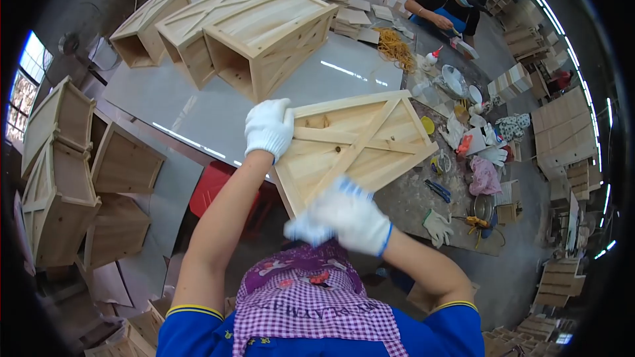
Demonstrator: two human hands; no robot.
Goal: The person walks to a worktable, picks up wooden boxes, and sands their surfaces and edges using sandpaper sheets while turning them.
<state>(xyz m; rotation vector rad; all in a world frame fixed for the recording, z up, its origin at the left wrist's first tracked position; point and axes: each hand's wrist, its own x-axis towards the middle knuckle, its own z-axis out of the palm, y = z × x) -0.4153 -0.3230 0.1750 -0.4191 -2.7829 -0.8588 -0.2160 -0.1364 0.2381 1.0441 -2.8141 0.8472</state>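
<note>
A tapered pale-wood box with crossed slats on its side lies tilted in front of me, at the table's near edge. My left hand, in a white knit glove, is closed over its upper left corner. My right hand, also gloved, is at the box's lower near edge. Motion blurs its fingers, and blue-and-white patches show around them. Whether it holds anything I cannot make out.
Several similar boxes stand at the table's back left; others are stacked at left. Pliers, a loose glove, a glue bottle and rubber bands lie on the right. A co-worker sits across, holding something.
</note>
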